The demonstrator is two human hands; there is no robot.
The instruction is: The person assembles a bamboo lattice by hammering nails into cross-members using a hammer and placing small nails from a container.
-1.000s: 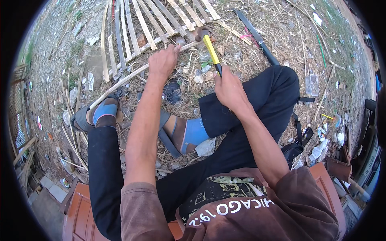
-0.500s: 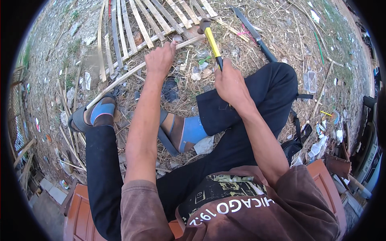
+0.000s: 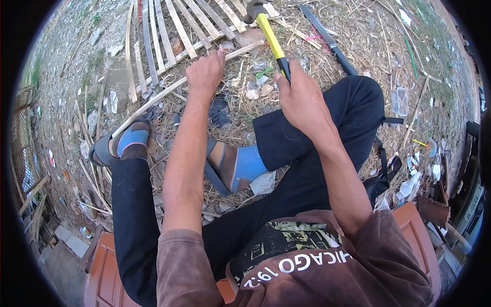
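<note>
My right hand is wrapped round the black grip of a claw hammer with a yellow handle. The hammer's head is up near the far edge of the view, above the ground. My left hand is closed over a long pale wooden strip, which slants from my left sandal to the far right. Whether its fingertips also pinch something small, I cannot tell. Beyond that hand lies a fan of flat slats along a crosspiece, partly cut off by the view's edge.
A machete with a dark handle lies at the far right, close to my knee. My sandalled feet rest on ground strewn with straw, stones and litter. A clear plastic container is on the right. Under me is a reddish-brown wooden panel.
My right hand has raised the hammer; its head has moved farther up and slightly left, away from the strip's end. My left hand stays at nearly the same spot on the strip.
</note>
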